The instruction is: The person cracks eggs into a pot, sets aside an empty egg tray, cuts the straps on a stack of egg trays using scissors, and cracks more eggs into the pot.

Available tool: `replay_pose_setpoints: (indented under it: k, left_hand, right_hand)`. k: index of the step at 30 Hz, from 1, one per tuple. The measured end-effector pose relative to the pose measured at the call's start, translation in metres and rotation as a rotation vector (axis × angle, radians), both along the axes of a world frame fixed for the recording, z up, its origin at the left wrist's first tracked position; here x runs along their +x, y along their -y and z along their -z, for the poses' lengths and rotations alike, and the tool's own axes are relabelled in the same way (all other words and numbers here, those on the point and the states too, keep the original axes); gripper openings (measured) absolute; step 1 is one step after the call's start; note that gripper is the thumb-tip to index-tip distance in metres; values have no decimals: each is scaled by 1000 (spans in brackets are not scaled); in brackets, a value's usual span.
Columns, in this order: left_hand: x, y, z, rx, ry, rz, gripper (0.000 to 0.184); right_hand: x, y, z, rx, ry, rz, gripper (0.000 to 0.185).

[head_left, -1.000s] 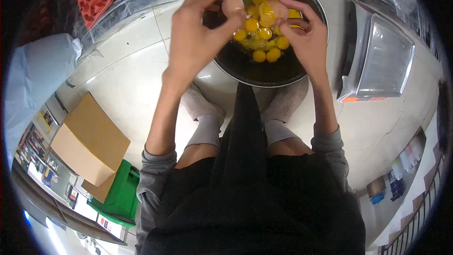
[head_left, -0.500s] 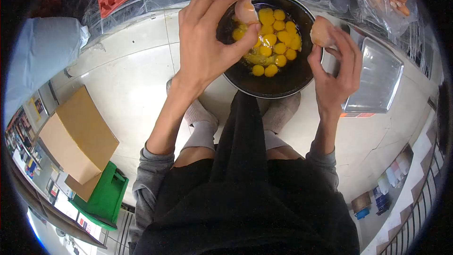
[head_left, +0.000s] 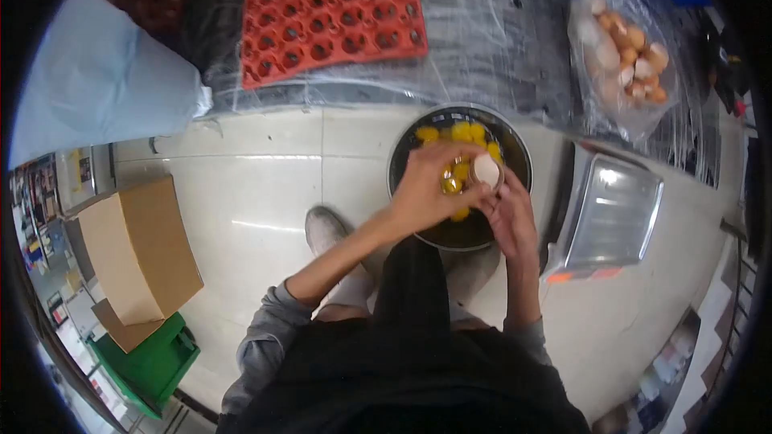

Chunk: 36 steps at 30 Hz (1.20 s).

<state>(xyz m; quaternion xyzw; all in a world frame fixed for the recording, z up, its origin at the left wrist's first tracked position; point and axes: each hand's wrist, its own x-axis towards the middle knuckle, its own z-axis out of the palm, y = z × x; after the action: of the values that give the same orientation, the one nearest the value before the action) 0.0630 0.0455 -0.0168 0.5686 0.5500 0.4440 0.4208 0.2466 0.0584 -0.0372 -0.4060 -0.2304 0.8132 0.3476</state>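
A round black pan point(head_left: 460, 237) on the floor holds several yellow egg yolks point(head_left: 466, 133) in clear egg white. Above its middle, my left hand point(head_left: 430, 189) pinches an eggshell point(head_left: 486, 170) whose pale inside faces up. My right hand point(head_left: 513, 213) is closed round the right side of the same shell, so the two hands meet there. Whether one or two shell halves are between them is hard to tell.
Beyond the pan, a red egg tray point(head_left: 334, 16) lies on a plastic-wrapped surface. A clear bag of eggshells point(head_left: 631, 56) is at upper right. A silver metal container point(head_left: 615, 209) stands right. Cardboard box point(head_left: 145, 249), green bin point(head_left: 149, 362) and grey-blue plastic-covered object point(head_left: 112, 80) are left.
The view has tilted up, showing more of the tray and shell bag. My hands, earlier apart with a shell piece each, have come together over the pan.
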Motion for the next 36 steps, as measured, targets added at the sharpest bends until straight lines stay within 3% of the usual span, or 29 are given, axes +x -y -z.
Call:
replay_pose_setpoints:
  k: [6, 10, 14, 16, 19, 21, 22, 23, 24, 26, 30, 32, 33, 35, 36]
  left_hand:
    - [1, 0, 15, 32, -61, -35, 44]
    - [-6, -11, 6, 64, -96, 78, 47]
    - [-19, -19, -41, 121, -119, -37, 49]
    - [-27, -23, -56, 80, 12, -45, 49]
    - [-57, -23, -54, 193, -239, -123, 45]
    - [-82, -21, -44, 151, -202, -190, 35]
    - [-98, -21, -36, 77, -179, -218, 33]
    - [-114, -20, -30, 140, -337, -238, 28]
    - [-123, -18, -39, 50, -237, -291, 21]
    - [-154, -19, -23, 5, -279, -337, 13]
    - [-204, -21, -5, 26, -419, -358, 15]
    - [-217, -22, -20, -283, -432, -524, 32]
    - [-227, -21, -15, -282, -433, -543, 32]
    - [-252, -19, 18, -61, -881, -805, 47]
    - [-270, -17, 42, -60, -883, -844, 47]
  right_hand:
    - [-2, -5, -7, 60, -90, -12, 45]
    - [-1, -21, -9, 82, -37, -31, 40]
    - [-7, -52, -43, 161, -65, -48, 38]
    - [5, -79, -56, 459, 111, 64, 38]
    - [36, -129, -95, 655, 418, 335, 41]
    - [74, -172, -102, 893, 604, 450, 38]
    - [86, -189, -115, 878, 666, 498, 37]
    - [99, -201, -123, 846, 579, 541, 38]
    - [96, -199, -148, 863, 683, 573, 39]
    - [121, -222, -147, 889, 583, 628, 41]
    - [120, -221, -168, 888, 533, 762, 38]
    - [126, -227, -163, 941, 540, 766, 38]
    - [126, -232, -159, 953, 583, 805, 38]
    - [127, -246, -143, 1006, 662, 842, 39]
    - [122, -251, -139, 1025, 632, 821, 39]
